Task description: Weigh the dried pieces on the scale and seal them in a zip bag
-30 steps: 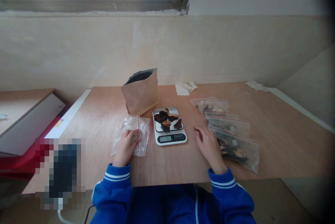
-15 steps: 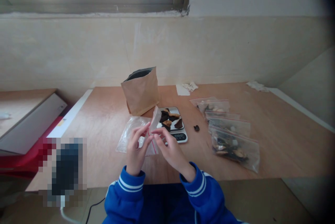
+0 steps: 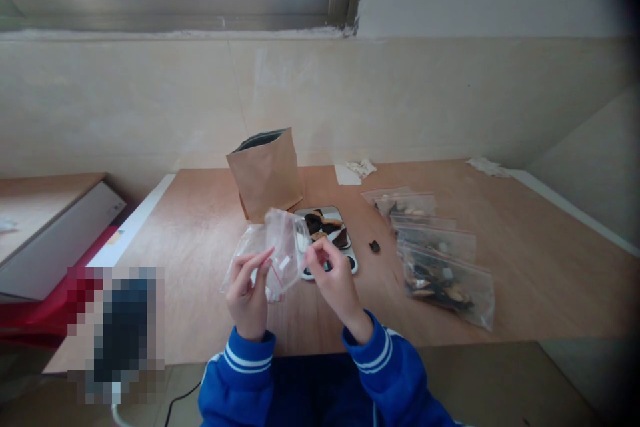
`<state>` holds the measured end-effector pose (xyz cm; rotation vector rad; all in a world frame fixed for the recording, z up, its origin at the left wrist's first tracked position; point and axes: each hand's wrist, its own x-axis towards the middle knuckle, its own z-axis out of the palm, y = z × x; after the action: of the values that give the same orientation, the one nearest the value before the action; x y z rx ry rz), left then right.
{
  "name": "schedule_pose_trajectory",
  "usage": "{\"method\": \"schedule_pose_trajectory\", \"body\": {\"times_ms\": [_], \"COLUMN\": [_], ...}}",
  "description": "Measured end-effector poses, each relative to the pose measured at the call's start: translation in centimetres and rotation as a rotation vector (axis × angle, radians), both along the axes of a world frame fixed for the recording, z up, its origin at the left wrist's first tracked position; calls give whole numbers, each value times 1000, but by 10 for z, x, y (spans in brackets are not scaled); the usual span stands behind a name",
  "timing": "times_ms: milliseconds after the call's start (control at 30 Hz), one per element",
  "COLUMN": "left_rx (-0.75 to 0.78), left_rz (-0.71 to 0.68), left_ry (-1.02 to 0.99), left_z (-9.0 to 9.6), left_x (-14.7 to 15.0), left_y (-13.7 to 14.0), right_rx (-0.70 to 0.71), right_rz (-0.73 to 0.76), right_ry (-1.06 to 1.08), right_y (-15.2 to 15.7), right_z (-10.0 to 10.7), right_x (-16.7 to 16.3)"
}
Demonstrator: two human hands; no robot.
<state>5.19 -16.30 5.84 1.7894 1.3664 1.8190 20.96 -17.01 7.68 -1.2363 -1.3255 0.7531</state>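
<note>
My left hand (image 3: 249, 294) and my right hand (image 3: 333, 277) both hold an empty clear zip bag (image 3: 286, 248) with a red seal line, lifted above the table and pulled apart at its mouth. Under it lies a small stack of more empty zip bags (image 3: 243, 250). Just behind my right hand stands a white kitchen scale (image 3: 330, 240) with dark and tan dried pieces on its platform. One dark piece (image 3: 374, 246) lies loose on the wooden table (image 3: 200, 227) right of the scale.
An open brown paper pouch (image 3: 265, 172) stands behind the scale. Three filled zip bags (image 3: 440, 260) lie in a row at the right. Crumpled paper scraps (image 3: 361, 166) sit by the wall. A grey box (image 3: 55, 240) rests on the left.
My right hand left the filled bags, dropped a dark piece beside the scale and joined my left hand. Together they lifted one empty bag off the stack and spread its mouth.
</note>
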Motion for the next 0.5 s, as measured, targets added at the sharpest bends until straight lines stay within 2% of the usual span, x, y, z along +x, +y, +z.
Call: {"method": "schedule_pose_trajectory", "body": {"times_ms": [100, 167, 233, 300, 367, 433, 500], "left_rx": [38, 53, 68, 93, 126, 159, 184], "left_rz": [189, 204, 187, 190, 222, 291, 366], "left_ry": [-93, -85, -61, -31, 4, 11, -22], "left_z": [2, 3, 2, -1, -3, -6, -7], "left_x": [-5, -6, -6, -6, -5, -3, 2], "left_y": [4, 8, 13, 20, 27, 35, 44], "right_rx": [-62, -75, -28, 60, 143, 176, 166], "right_rz": [-79, -30, 8, -40, -152, -214, -194], "right_ry": [36, 18, -43, -152, -302, -466, -601], "right_y": [5, 8, 11, 14, 17, 20, 24], "right_z": [-8, -11, -13, -16, -24, -34, -44], "right_x": [11, 18, 26, 36, 50, 64, 75]}}
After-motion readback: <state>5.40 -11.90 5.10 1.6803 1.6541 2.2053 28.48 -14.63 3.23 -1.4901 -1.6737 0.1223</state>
